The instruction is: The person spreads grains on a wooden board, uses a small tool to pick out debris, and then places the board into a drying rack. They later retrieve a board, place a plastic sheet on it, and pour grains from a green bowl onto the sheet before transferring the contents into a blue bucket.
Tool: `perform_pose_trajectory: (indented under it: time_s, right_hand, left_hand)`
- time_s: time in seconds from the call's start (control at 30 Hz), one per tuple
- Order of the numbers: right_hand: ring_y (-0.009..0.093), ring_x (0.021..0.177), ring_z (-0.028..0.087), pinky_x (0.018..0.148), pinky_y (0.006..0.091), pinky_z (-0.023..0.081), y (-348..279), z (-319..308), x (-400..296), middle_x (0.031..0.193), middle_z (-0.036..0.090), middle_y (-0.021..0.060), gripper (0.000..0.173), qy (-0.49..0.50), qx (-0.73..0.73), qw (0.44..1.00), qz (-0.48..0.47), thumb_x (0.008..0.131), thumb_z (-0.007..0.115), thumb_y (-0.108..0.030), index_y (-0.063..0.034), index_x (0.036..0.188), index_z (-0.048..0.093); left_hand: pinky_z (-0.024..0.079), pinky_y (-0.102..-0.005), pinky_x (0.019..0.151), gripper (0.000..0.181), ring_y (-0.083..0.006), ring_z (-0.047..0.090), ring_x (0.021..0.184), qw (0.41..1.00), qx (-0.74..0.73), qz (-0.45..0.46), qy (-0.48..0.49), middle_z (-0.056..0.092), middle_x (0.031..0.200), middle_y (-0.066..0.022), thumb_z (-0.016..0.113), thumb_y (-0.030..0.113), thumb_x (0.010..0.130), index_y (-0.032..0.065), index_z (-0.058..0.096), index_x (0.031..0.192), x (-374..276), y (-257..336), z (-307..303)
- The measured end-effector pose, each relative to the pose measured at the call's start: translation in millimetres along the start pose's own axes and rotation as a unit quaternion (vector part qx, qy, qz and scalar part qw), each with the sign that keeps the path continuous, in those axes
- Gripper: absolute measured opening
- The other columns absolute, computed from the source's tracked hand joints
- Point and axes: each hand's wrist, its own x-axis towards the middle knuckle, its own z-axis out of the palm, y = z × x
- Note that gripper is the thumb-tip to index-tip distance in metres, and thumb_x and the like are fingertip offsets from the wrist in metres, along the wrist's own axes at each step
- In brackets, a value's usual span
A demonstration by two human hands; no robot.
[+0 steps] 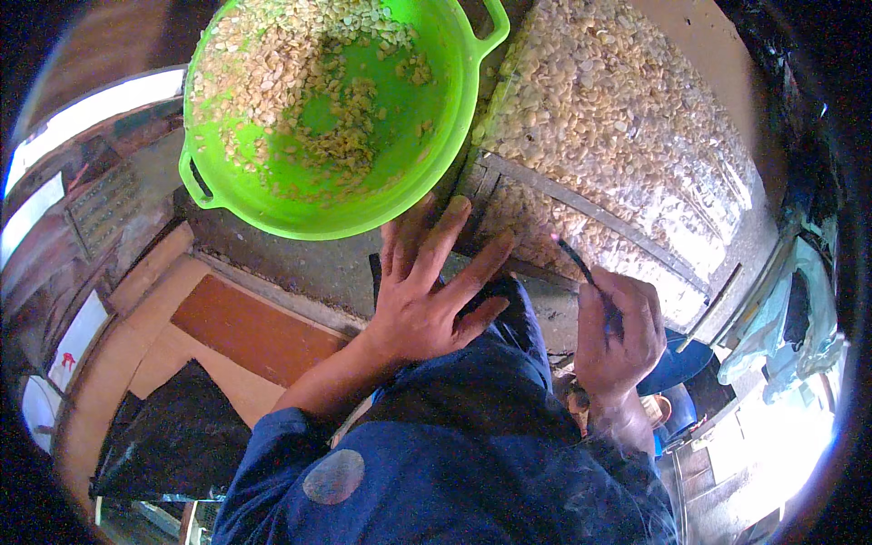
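My left hand (pixel 424 300) is spread, palm down and fingers apart, just below the rim of a green plastic basin (pixel 439 129). Its fingertips reach the basin's lower edge; whether they touch it I cannot tell. Pale flat flakes (pixel 272 75) lie heaped in the basin's upper left, with darker clumps lower down. Between the fingers of my right hand (pixel 621 334) is a thin dark stick (pixel 575 259) with a pinkish tip. The stick points up and left, over a layer of similar flakes (pixel 599 102) spread on a framed tray crossed by a grey strip (pixel 593 214).
A brown board (pixel 259 330) lies on the floor at left, near a black cloth or sheet (pixel 177 436). Pale plastic bags (pixel 783 313) hang at right. Below them are blue containers (pixel 678 364). Faint smoke shows by my right forearm.
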Motion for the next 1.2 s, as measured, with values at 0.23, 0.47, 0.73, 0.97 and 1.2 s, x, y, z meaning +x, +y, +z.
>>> perform_pose_trajectory:
  time_s: [0.23, 0.47, 0.73, 0.97, 1.2]
  right_hand:
    - [0.023, 0.079, 0.071, 0.063, 0.0302, 0.057, 3.2, -5.8, -22.8, 0.091, 0.072, 0.0127, 0.02, -0.035, 0.017, 0.999, 0.035, 0.079, 0.079, 0.001, -0.003, 0.098, 0.074]
    - [0.022, 0.075, 0.069, 0.062, 0.0309, 0.056, -4.4, 3.1, -5.2, 0.09, 0.072, 0.012, 0.021, -0.018, 0.012, 1.0, -0.002, 0.079, 0.079, 0.0, -0.0037, 0.099, 0.073]
    - [0.021, 0.072, 0.068, 0.057, 0.0301, 0.054, -14.3, 17.1, 21.1, 0.09, 0.071, 0.0122, 0.022, -0.007, 0.006, 0.999, -0.033, 0.08, 0.078, 0.002, -0.0041, 0.1, 0.073]
    - [0.019, 0.071, 0.068, 0.057, 0.0294, 0.055, -18.9, 21.6, 20.8, 0.091, 0.071, 0.0112, 0.022, -0.015, -0.003, 1.0, -0.007, 0.081, 0.078, 0.001, -0.0042, 0.101, 0.073]
    - [0.017, 0.071, 0.068, 0.055, 0.0269, 0.054, -12.1, 1.6, 7.5, 0.091, 0.071, 0.0105, 0.02, 0.008, -0.028, 0.999, -0.014, 0.081, 0.077, -0.001, -0.0042, 0.1, 0.074]
  left_hand:
    - [0.025, -0.0593, 0.117, 0.061, -0.0473, 0.032, 0.143, 0.999, -0.031, 0.003, 0.016, 0.033, 0.157, -0.0234, 0.071, 0.049, 0.086, 0.0219, 0.062, 0.139, -3.0, 1.7, 2.6]
    - [0.026, -0.0595, 0.116, 0.061, -0.0467, 0.033, 0.143, 0.999, -0.037, 0.001, 0.027, 0.034, 0.157, -0.0229, 0.074, 0.046, 0.084, 0.0227, 0.061, 0.139, -3.8, 1.4, 5.6]
    - [0.025, -0.0604, 0.116, 0.061, -0.0471, 0.031, 0.143, 0.998, -0.048, -0.004, 0.03, 0.035, 0.156, -0.0198, 0.075, 0.044, 0.082, 0.0261, 0.061, 0.138, -0.5, -0.6, 6.1]
    - [0.023, -0.0616, 0.118, 0.059, -0.0437, 0.031, 0.146, 0.997, -0.069, -0.016, 0.026, 0.037, 0.156, -0.0144, 0.074, 0.041, 0.082, 0.0293, 0.061, 0.138, -0.4, -1.7, 4.1]
    - [0.02, -0.0641, 0.117, 0.064, -0.0515, 0.025, 0.145, 0.999, -0.039, 0.002, 0.013, 0.03, 0.159, -0.0197, 0.071, 0.054, 0.083, 0.0293, 0.059, 0.141, 2.1, -0.5, 1.9]
